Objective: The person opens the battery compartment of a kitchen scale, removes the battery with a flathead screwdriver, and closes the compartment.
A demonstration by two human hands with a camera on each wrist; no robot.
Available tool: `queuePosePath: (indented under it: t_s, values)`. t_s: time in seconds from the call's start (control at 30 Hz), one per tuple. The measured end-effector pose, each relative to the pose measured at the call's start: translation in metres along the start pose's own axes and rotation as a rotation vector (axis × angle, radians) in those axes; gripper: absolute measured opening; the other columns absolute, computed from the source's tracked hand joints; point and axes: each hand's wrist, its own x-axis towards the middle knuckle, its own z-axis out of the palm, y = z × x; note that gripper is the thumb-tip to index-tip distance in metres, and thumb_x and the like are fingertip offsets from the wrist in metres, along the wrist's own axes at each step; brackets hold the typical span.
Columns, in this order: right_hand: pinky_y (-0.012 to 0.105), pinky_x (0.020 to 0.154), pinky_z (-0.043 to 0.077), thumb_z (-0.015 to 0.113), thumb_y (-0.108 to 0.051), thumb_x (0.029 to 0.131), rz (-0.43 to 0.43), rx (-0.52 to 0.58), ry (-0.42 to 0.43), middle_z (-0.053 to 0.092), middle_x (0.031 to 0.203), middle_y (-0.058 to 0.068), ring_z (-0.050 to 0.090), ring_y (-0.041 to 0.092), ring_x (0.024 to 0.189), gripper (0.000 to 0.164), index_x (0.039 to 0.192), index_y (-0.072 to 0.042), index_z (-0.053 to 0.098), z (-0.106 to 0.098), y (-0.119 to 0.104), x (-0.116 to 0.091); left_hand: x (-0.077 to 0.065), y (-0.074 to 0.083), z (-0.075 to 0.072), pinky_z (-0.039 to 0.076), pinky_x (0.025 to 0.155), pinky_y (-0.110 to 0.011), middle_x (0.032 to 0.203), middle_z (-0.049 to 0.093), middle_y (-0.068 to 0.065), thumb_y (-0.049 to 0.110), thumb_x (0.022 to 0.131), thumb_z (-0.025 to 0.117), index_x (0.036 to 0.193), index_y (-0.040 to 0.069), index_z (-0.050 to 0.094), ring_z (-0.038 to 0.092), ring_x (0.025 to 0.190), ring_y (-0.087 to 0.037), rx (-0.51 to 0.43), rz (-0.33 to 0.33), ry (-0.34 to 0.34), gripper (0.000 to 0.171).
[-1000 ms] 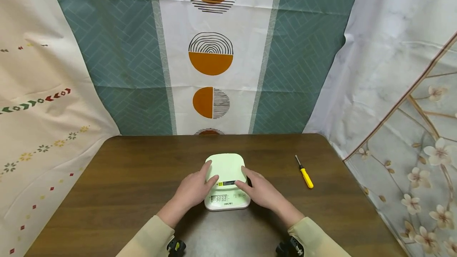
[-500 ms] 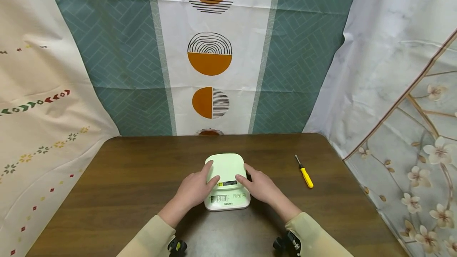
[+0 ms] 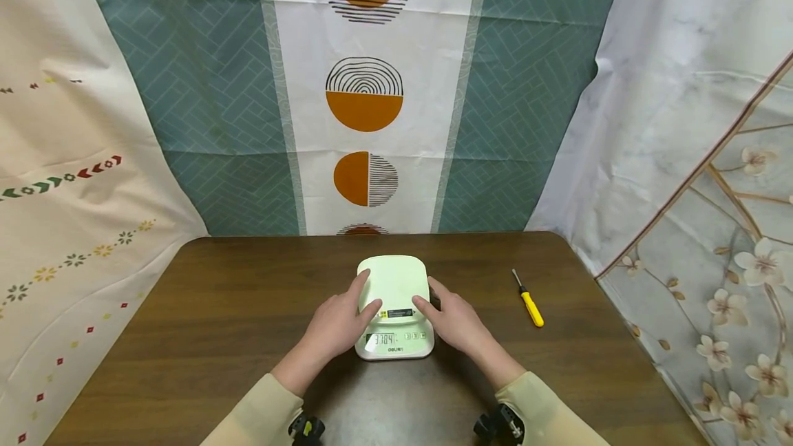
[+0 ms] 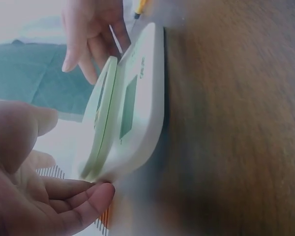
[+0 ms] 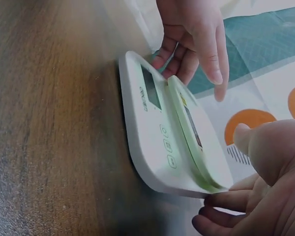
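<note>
A white and pale green kitchen scale (image 3: 394, 288) is in the middle of the table in the head view, its display (image 3: 380, 342) showing digits. At its left side my left hand (image 3: 337, 323) holds the edge. In the left wrist view the bent fingers (image 4: 96, 199) reach the rim, with the thumb standing off from the plate. My right hand (image 3: 457, 323) holds the opposite side. The right wrist view shows its fingers (image 5: 228, 200) curled at the lower edge, thumb (image 5: 243, 136) raised over the weighing plate (image 5: 206, 140). Some fingertips are hidden beneath the scale.
A screwdriver (image 3: 531, 308) with a yellow handle lies on the wooden table (image 3: 248, 281) to the right. Behind the table hangs a green and white patterned curtain (image 3: 365, 129). Pale cloths (image 3: 681, 157) flank it on both sides.
The scale appears slightly higher in the head view than before, with both hands staying at its sides. Its displayed digits have changed. The screwdriver lies where it was.
</note>
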Motion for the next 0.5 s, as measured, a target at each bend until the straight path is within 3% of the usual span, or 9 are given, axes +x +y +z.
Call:
queuePosePath:
  t_s: [0.17,0.33,0.5]
  values:
    - [0.06,0.115,0.049,0.064,-0.045,0.113,-0.003,0.086,0.039,0.06,0.158,0.021,0.064,0.039,0.139,0.077,0.169,0.002,0.039,-0.004,-0.003,-0.001,-0.001,0.003,-0.005,0.06,0.089,-0.055,0.121,0.078,-0.022,0.038,0.11,0.07,0.172,0.009,0.035,0.075,0.103,-0.037,-0.037,0.004,0.024,0.076]
    - [0.059,0.111,0.052,0.063,-0.044,0.114,-0.011,0.117,0.07,0.064,0.153,0.02,0.066,0.037,0.136,0.075,0.17,-0.002,0.038,-0.008,-0.005,-0.001,0.0,0.005,-0.009,0.059,0.084,-0.052,0.11,0.079,-0.018,0.038,0.11,0.07,0.174,0.009,0.03,0.074,0.095,-0.032,-0.057,0.024,0.053,0.08]
    - [0.061,0.108,0.054,0.062,-0.046,0.114,-0.031,0.127,0.098,0.066,0.149,0.02,0.066,0.038,0.134,0.073,0.17,-0.006,0.041,-0.011,-0.007,-0.002,0.0,0.007,-0.013,0.059,0.091,-0.058,0.134,0.075,-0.021,0.041,0.111,0.069,0.177,0.014,0.021,0.075,0.106,-0.04,-0.095,0.005,0.075,0.087]
